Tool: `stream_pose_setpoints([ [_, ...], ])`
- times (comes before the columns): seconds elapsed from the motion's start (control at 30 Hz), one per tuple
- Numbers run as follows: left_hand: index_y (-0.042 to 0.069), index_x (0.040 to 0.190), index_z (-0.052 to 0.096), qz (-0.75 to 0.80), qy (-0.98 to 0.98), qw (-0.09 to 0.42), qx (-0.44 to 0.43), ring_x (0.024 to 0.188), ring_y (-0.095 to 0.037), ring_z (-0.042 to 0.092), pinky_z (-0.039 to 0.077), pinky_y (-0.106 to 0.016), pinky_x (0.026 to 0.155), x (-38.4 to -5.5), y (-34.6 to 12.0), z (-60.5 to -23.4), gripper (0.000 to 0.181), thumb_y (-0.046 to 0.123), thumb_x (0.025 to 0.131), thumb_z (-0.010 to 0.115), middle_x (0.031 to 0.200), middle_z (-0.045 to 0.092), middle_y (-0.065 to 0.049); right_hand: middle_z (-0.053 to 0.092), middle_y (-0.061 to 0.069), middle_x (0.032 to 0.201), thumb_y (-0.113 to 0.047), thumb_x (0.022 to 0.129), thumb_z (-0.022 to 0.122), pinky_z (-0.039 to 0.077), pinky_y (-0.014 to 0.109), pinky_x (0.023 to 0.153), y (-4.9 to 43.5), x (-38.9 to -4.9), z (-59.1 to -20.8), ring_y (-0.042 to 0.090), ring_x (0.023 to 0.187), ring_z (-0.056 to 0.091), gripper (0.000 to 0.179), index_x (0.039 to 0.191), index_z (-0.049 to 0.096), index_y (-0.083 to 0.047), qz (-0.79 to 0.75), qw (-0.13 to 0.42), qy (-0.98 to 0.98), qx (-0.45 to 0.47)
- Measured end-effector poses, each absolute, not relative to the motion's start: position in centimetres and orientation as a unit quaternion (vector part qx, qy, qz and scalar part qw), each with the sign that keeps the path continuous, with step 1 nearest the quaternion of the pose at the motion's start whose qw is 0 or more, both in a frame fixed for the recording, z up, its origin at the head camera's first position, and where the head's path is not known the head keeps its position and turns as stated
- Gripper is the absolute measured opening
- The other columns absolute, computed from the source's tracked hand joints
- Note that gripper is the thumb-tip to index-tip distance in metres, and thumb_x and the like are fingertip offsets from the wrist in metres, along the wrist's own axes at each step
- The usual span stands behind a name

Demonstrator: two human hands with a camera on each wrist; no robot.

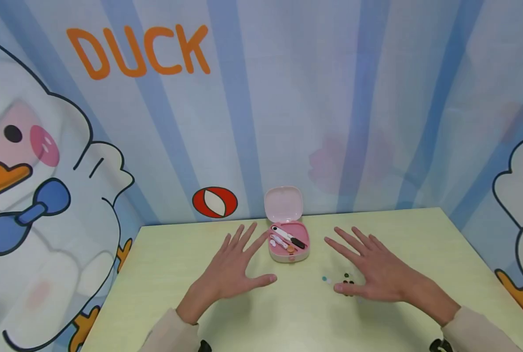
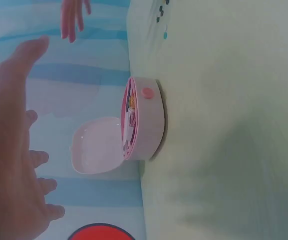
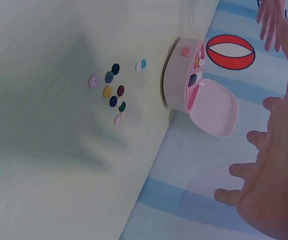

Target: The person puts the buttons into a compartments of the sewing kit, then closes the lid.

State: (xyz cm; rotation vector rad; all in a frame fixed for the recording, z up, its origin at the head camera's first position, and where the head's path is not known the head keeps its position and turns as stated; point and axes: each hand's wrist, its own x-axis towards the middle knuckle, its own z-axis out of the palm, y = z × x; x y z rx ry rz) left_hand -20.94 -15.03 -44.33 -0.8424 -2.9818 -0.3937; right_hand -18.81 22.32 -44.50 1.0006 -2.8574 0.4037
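Observation:
Both hands hover over the table with fingers spread, holding nothing. My left hand [image 1: 230,271] is to the left of a small pink box [image 1: 289,256], and my right hand [image 1: 376,271] is to its right. The box's lid [image 1: 284,204] stands raised at the back. Inside lie a white-and-black slim tool [image 1: 289,236], small white and pink items and an orange round piece [image 1: 291,249]. Several loose buttons [image 3: 113,101] in dark, yellow, pink and green lie on the table, partly hidden by my right hand in the head view. A teal button [image 3: 144,63] and a white one lie nearer the box.
The pale yellow table [image 1: 283,313] ends at the back against a blue striped curtain [image 1: 288,98] with duck drawings and orange lettering. The box stands near that back edge. Dark bands show at both sleeve cuffs.

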Motion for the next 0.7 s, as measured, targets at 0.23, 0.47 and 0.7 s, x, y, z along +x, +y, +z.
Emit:
stream_pose_setpoints([
  [0.23, 0.037, 0.167, 0.015, -0.245, -0.942, -0.017, -0.230, 0.157, -0.034, 0.014, 0.021, -0.064, 0.121, -22.3, -14.6, -45.3, 0.091, 0.075, 0.093, 0.052, 0.173, 0.015, -0.007, 0.021, 0.007, 0.171, -0.061, 0.098, 0.061, 0.032, 0.076, 0.108, 23.2, -19.7, -45.0, 0.048, 0.152, 0.022, 0.083, 0.166, 0.022, -0.034, 0.221, 0.007, -0.930, 0.295],
  [0.47, 0.032, 0.167, 0.018, -0.373, -0.907, -0.031, -0.191, 0.156, -0.031, 0.021, 0.027, -0.068, 0.117, -23.9, -14.0, -46.9, 0.083, 0.059, 0.099, 0.057, 0.172, 0.020, -0.003, 0.026, 0.012, 0.168, -0.052, 0.101, 0.062, 0.031, 0.075, 0.109, 24.5, -20.5, -46.1, 0.045, 0.150, 0.026, 0.075, 0.164, 0.030, -0.027, 0.288, -0.013, -0.920, 0.265],
  [0.7, 0.018, 0.166, 0.024, -0.462, -0.876, -0.061, -0.120, 0.146, -0.041, 0.039, 0.040, -0.068, 0.109, -25.2, -12.9, -48.7, 0.078, 0.055, 0.103, 0.052, 0.165, 0.034, -0.015, 0.037, 0.018, 0.162, -0.043, 0.105, 0.059, 0.028, 0.076, 0.108, 25.8, -20.9, -47.5, 0.047, 0.147, 0.031, 0.066, 0.161, 0.038, -0.016, 0.330, -0.020, -0.911, 0.246],
])
